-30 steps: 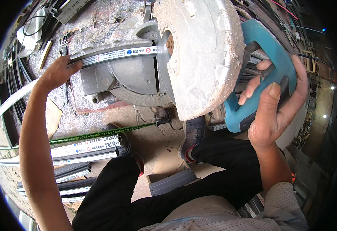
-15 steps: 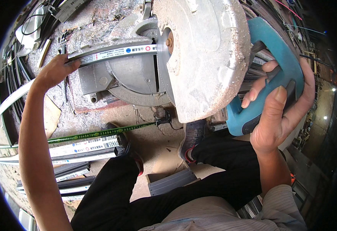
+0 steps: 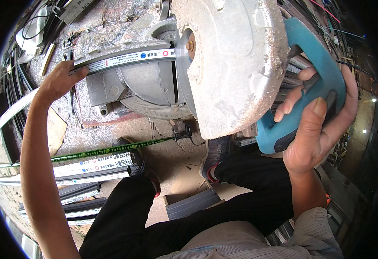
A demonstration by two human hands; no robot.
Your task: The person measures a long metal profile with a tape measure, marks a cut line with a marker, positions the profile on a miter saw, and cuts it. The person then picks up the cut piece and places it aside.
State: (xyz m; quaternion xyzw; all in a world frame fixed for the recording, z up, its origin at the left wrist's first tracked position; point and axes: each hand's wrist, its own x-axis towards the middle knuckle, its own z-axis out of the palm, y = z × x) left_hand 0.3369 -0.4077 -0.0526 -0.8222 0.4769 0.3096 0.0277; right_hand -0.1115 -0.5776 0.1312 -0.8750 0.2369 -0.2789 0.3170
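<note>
My left hand (image 3: 62,82) is closed on a long metal profile (image 3: 126,60) with white printed film. The profile lies against the fence of a mitre saw (image 3: 148,84), and its right end meets the saw blade (image 3: 183,80). My right hand (image 3: 312,136) is wrapped round the teal saw handle (image 3: 327,71), thumb on the near side and fingers through the loop. A large, dust-covered blade guard (image 3: 236,64) hides much of the blade and whatever is behind it. Whether the blade is turning I cannot tell.
A green tape measure strip (image 3: 107,150) stretches across below the saw, beside more film-covered profiles (image 3: 98,166). A grey offcut (image 3: 193,205) lies on the floor between my legs. Metal shavings cover the bench (image 3: 107,26). Dark profiles (image 3: 18,93) are stacked at the left.
The saw handle, guard and my right hand have shifted slightly to the right. My left hand and the profile are nearly where they were.
</note>
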